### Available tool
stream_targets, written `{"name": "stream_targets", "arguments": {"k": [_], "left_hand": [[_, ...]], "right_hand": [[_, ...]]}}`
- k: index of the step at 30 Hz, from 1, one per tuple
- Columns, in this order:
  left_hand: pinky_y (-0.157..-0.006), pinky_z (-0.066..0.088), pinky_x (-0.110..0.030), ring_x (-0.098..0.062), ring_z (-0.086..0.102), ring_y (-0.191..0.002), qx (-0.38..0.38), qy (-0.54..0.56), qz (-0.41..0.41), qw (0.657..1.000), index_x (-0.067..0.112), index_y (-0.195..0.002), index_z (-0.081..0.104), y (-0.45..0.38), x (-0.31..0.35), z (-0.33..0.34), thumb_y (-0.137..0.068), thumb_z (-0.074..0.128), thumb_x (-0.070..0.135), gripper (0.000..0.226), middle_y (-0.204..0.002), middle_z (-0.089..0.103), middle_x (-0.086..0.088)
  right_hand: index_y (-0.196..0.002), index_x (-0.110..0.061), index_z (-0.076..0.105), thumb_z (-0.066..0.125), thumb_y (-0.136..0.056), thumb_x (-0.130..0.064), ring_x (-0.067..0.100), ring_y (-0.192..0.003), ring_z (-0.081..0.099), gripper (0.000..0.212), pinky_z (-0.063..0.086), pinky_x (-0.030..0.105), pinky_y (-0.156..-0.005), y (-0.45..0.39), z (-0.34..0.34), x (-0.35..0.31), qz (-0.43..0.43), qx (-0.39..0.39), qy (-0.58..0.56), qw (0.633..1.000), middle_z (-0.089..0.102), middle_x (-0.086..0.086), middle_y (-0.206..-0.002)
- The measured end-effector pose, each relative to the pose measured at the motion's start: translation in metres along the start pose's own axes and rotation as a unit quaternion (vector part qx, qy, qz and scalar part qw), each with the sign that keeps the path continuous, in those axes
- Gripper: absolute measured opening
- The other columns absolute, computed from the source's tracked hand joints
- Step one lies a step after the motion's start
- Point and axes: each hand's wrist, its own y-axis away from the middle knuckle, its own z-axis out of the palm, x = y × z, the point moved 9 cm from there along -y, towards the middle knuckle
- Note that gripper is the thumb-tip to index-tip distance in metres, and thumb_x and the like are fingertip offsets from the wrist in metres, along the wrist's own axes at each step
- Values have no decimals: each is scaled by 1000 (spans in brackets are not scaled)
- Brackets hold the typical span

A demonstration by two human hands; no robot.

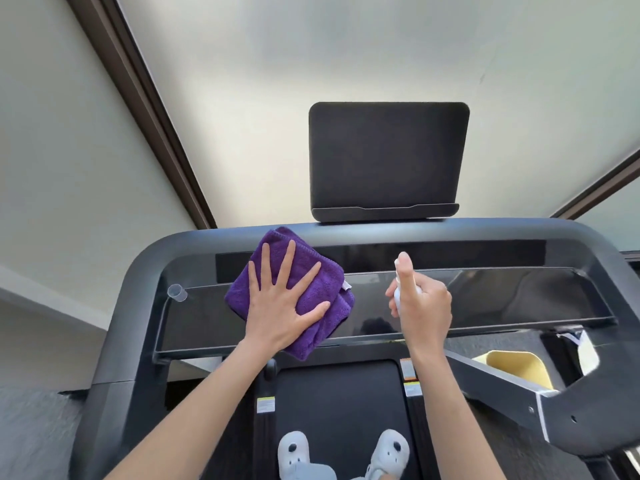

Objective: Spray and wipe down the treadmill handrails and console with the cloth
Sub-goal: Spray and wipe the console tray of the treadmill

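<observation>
The purple cloth (pixel 291 289) lies folded on the shiny black console (pixel 485 299) of the treadmill, toward the left end. The left hand (pixel 282 306) rests flat on top of it, and its fingers (pixel 287 261) are straight and spread wide, pointing to about 12 o'clock. The hand presses the cloth down; it does not pinch it.

The right hand (pixel 420 303) is just beside the cloth, at its 3 o'clock. It is curled round a small white spray bottle (pixel 400 292), and one finger sits on the top of it. The bottle is mostly hidden by the hand, so I cannot tell just where it aims.

The console is a long strip that runs from 9 o'clock to 3 o'clock. Most of the bare strip lies past the bottle hand, at 3 o'clock from the cloth. So I think the next wipe should slide the cloth that way, along the strip. The left hand is the one on the cloth, so it is the hand for that job. The handrails (pixel 138 282) curve round both ends.
</observation>
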Motion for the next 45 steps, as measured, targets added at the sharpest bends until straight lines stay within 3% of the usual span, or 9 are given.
{"name": "stream_targets", "arguments": {"k": [10,16,26,30,33,35,38,41,45], "left_hand": [[-115,-2,-62,-41,-11,-148,-4,-33,-10,999,47,-147,32,-28,64,19,-84,33,76,70,-164,7,-4],[-114,2,-64,-40,-6,-148,-3,-31,-19,999,49,-147,32,-27,67,18,-83,36,76,69,-164,8,-1],[-110,-8,-69,-43,-7,-147,8,-31,-68,997,55,-145,28,-25,61,14,-77,43,80,74,-164,1,-6],[-101,30,-63,-46,16,-142,1,-20,-115,993,54,-139,40,-23,59,12,-70,49,78,74,-163,7,-6],[-91,40,-53,-41,38,-125,9,-3,-150,989,49,-132,51,-18,63,9,-66,52,72,70,-155,21,-5],[-99,33,-57,-42,38,-128,31,-4,-147,989,47,-128,55,-17,69,6,-65,53,74,69,-152,25,-6],[-112,-1,-66,-47,8,-145,53,-28,-119,991,44,-136,51,-16,74,6,-65,50,82,81,-158,22,-12],[-109,21,-66,-44,18,-143,40,-30,-120,991,44,-139,47,-14,73,12,-67,49,80,80,-157,21,-9],[-88,42,-51,-32,43,-114,66,-7,-132,989,44,-114,63,-20,75,6,-73,55,65,46,-141,39,1]], "right_hand": [[-54,-9,60,30,-80,-80,26,-63,63,81,38,28,-64,-85,-54,-54,-55,86,22,995,57,-1,-47],[-74,8,63,25,-70,-82,42,-74,64,97,37,28,-61,-134,-67,-79,-65,132,46,988,66,26,-73],[-75,8,63,24,-68,-78,41,-67,55,95,38,35,-63,-145,-73,-74,-39,157,44,986,63,24,-70],[-70,3,65,27,-76,-78,35,-71,62,90,36,28,-61,-141,-74,-61,-44,144,12,989,66,13,-63],[-62,-4,64,27,-77,-79,29,-68,62,84,37,25,-62,-133,-69,-48,-33,110,-4,993,63,1,-57],[-61,-6,63,29,-79,-78,28,-70,62,81,36,26,-63,-127,-66,-38,-30,91,0,995,63,1,-58],[-62,-4,62,24,-74,-83,33,-71,61,88,38,33,-65,-121,-63,-31,-46,80,16,996,63,8,-61],[-64,-2,61,22,-72,-85,37,-71,61,92,39,36,-67,-120,-61,-27,-54,79,32,995,64,15,-64],[-62,-4,61,23,-73,-85,35,-69,62,90,38,33,-64,-119,-57,-24,-51,62,23,997,63,7,-58]]}}
